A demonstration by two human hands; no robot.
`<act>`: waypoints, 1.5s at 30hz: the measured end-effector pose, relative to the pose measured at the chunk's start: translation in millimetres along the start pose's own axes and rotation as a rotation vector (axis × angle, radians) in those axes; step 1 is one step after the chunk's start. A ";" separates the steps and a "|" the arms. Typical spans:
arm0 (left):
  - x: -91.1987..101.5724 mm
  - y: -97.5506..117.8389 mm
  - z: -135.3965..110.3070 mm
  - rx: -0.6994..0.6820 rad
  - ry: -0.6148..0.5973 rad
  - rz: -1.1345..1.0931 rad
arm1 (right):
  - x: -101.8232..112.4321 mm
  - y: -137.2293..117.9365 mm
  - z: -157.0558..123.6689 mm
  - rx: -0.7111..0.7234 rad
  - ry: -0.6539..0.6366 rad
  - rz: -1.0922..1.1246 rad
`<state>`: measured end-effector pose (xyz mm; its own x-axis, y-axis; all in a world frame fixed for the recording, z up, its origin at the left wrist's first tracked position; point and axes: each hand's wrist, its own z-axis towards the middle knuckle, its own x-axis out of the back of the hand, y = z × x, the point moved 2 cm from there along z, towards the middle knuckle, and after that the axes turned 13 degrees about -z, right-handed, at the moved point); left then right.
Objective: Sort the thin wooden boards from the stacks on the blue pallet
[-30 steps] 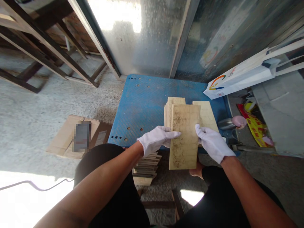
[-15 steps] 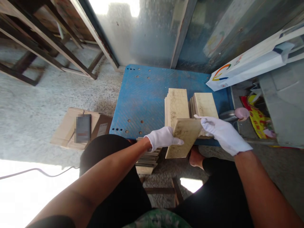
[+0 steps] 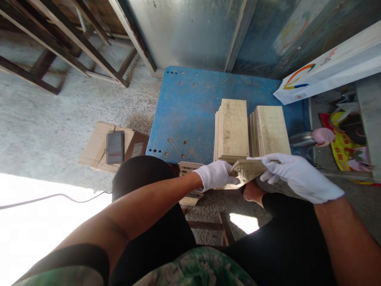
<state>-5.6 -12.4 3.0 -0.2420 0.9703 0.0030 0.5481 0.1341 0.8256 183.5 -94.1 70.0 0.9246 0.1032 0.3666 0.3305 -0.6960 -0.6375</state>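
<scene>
Both my hands wear white gloves and hold one stained wooden board [image 3: 247, 170] nearly flat, just off the near edge of a blue platform [image 3: 190, 111]. My left hand [image 3: 216, 175] grips its left end. My right hand [image 3: 293, 174] lies over its right end with fingers spread along the top. Two stacks of like boards stand on the platform right behind: a left stack [image 3: 232, 129] and a right stack [image 3: 270, 129]. A lower pile of boards [image 3: 189, 180] sits on the floor under my left wrist.
A flattened cardboard box [image 3: 101, 145] lies on the concrete floor to the left. A white paper bag [image 3: 327, 65] leans at the back right, with a pink-lidded metal cup [image 3: 315, 137] and colourful wrappers [image 3: 345, 147] beside the platform. Wooden frames [image 3: 59, 35] stand at the back left.
The board stood upright facing me a second ago; my hands have tipped it down to nearly flat and lowered it toward the platform's near edge. The camera has tilted downward.
</scene>
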 end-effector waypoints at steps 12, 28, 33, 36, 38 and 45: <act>44.8 46.0 -16.6 0.087 -0.067 0.774 | -63.2 61.2 -1.6 -0.053 0.037 0.032; 59.1 32.4 -30.6 0.048 -0.038 0.736 | -118.9 120.6 46.4 -0.066 0.096 0.033; 57.1 32.4 -26.8 0.092 -0.072 0.770 | -111.8 136.1 64.7 -0.110 0.102 0.006; 56.2 32.7 -23.2 0.104 -0.088 0.779 | -110.7 143.5 71.3 -0.128 0.099 -0.038; 55.9 32.4 -20.8 0.108 -0.091 0.779 | -111.8 144.9 74.0 -0.134 0.097 -0.030; 54.5 32.4 -16.8 0.124 -0.115 0.769 | -118.6 141.9 84.8 -0.162 0.127 0.023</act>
<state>-14.4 41.4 39.3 0.3225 0.8135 0.4839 0.6147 -0.5688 0.5465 136.8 -144.8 -121.3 0.8969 0.0021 0.4423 0.2649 -0.8033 -0.5334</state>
